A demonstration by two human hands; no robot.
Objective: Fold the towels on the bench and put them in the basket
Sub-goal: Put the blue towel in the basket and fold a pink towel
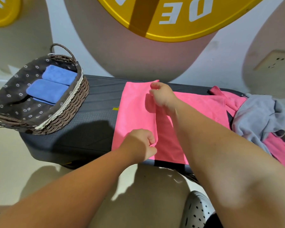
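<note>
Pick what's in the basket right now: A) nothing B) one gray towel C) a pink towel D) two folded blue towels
D: two folded blue towels lie side by side inside the wicker basket; the pink towel and the gray towel are on the bench.

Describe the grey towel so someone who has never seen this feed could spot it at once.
Find the dark bench along the wall and follow it to its right end, past the flat pink towel being folded. There the grey towel lies crumpled on pink cloth. It is the only grey one, unlike the folded blue towels in the basket.
</note>
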